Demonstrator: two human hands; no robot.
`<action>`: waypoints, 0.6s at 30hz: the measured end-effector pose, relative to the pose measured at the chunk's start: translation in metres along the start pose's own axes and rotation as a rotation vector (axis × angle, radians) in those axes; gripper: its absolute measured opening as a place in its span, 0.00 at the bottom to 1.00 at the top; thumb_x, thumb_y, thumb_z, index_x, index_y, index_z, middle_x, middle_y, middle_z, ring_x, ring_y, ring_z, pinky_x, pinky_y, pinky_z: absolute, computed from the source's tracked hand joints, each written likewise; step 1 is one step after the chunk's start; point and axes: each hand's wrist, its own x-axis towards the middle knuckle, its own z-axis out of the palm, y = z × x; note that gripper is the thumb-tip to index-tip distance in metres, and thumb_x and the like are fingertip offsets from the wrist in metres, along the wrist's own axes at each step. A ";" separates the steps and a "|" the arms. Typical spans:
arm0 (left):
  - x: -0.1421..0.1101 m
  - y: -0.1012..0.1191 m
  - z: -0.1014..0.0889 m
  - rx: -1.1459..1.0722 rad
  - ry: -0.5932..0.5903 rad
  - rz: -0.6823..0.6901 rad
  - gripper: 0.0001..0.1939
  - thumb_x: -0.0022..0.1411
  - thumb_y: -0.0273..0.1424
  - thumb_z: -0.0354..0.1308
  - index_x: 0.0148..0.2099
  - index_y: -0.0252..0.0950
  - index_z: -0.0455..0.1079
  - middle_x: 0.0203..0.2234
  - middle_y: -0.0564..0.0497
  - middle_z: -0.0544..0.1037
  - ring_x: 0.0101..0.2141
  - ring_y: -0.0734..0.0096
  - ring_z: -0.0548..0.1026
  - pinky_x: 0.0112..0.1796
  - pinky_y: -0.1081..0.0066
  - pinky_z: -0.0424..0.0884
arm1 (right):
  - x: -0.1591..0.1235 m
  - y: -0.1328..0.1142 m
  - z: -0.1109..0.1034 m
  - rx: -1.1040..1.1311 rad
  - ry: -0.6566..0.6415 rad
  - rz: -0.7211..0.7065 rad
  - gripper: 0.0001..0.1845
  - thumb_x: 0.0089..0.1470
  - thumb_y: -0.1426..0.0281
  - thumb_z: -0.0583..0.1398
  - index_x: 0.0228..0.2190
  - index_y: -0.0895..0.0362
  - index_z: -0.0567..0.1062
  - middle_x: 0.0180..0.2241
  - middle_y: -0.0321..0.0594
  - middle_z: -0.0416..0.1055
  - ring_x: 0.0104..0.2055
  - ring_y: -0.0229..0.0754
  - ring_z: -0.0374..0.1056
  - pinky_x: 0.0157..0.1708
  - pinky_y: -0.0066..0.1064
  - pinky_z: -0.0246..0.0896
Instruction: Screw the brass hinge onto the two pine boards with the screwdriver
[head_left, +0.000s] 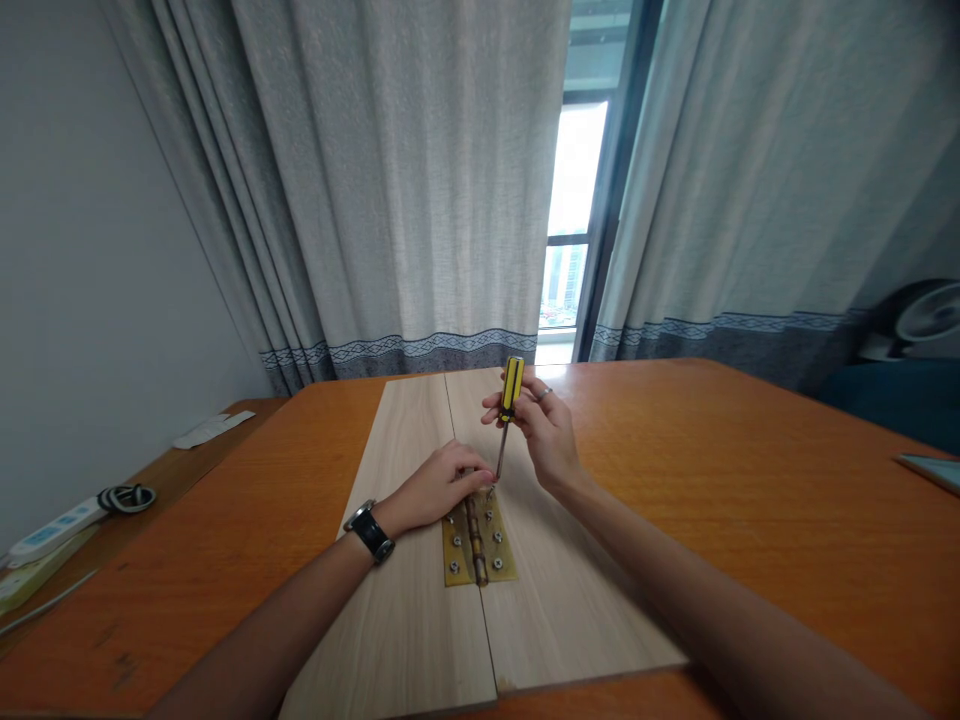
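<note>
Soft gray curtains (390, 170) with a blue woven band at the bottom hang behind the orange wood table (187, 600), and bright light comes through a gap in them. A white power strip (52, 530) lies on a lower brown shelf (176, 470) left of the table. A round white fan (926, 315) sits past the right side of the table. Two flat, pale wood boards (397, 620) lie side by side on the table, with a thin line between them. A brass hinge (459, 558) sits across that line, with round silver screws (496, 537) in it. The left hand (431, 490), wearing a black watch (369, 530), curls over the top of the hinge; I cannot tell if it pinches anything. The right hand (544, 430) holds a yellow and black screwdriver (512, 388), its thin metal tip just beside the left fingertips (480, 480).
</note>
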 end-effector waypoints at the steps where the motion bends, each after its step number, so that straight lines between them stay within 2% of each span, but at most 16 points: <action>1: 0.000 0.000 0.000 0.002 0.000 -0.001 0.15 0.71 0.36 0.51 0.40 0.36 0.78 0.35 0.48 0.79 0.42 0.64 0.72 0.46 0.68 0.66 | 0.000 0.000 0.000 0.002 -0.004 -0.003 0.14 0.58 0.65 0.57 0.45 0.58 0.69 0.33 0.41 0.78 0.30 0.42 0.75 0.32 0.35 0.64; 18: -0.001 -0.001 0.000 0.013 -0.026 0.021 0.14 0.71 0.34 0.52 0.38 0.35 0.77 0.33 0.48 0.77 0.42 0.64 0.72 0.45 0.69 0.66 | -0.003 0.002 0.001 0.077 -0.055 0.041 0.13 0.58 0.66 0.57 0.45 0.57 0.68 0.32 0.40 0.78 0.29 0.41 0.74 0.31 0.34 0.63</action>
